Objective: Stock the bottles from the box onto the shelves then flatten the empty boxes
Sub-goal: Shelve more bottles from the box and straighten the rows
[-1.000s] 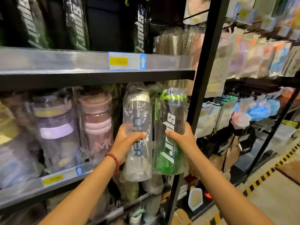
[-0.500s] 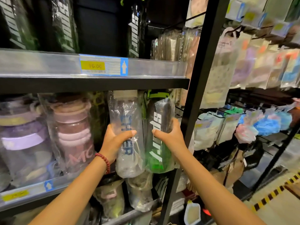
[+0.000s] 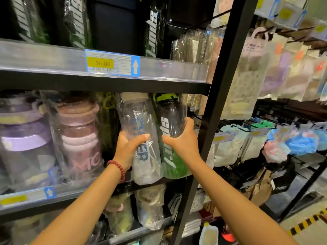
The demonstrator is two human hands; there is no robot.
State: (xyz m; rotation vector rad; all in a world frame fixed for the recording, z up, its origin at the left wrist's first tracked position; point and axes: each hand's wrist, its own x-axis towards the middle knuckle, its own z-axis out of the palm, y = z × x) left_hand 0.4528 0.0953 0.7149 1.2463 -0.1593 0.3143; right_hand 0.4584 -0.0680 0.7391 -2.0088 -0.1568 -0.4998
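The left hand grips a clear bottle with blue lettering, fingers behind it and thumb across the front. The right hand grips a dark green-capped bottle the same way. Both bottles stand nearly upright, caps up and leaning slightly left, touching side by side at the front edge of the middle shelf, just beside the black upright post.
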